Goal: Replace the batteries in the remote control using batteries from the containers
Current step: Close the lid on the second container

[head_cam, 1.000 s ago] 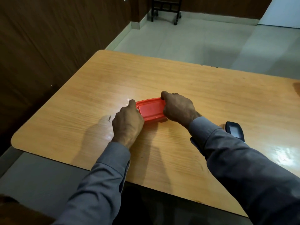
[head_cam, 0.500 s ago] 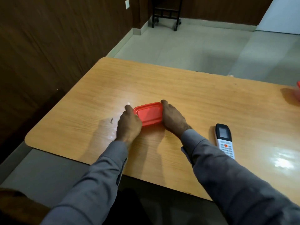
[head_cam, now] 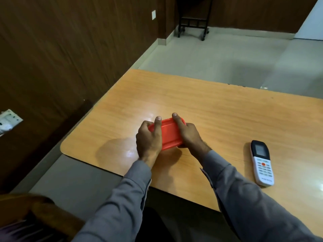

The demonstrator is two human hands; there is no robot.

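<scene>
A small red container (head_cam: 169,134) with its red lid on is gripped between both hands over the wooden table (head_cam: 218,110). My left hand (head_cam: 148,137) clasps its left end, thumb lying on the lid. My right hand (head_cam: 187,132) clasps its right end, thumb at the far edge. The container looks tilted toward me and its contents are hidden. A white remote control (head_cam: 262,162) with a dark screen end and an orange button lies face up on the table to the right, apart from my hands.
Dark wood panelling runs along the left wall, with a white socket plate (head_cam: 7,120) low on it. A black wheeled stand (head_cam: 193,23) is on the tiled floor beyond the table. A wooden chair arm (head_cam: 43,213) shows at the bottom left.
My view has lifted and the remote has come fully into sight. Both hands have shifted their grip, and the container has tilted up toward me from lying flat.
</scene>
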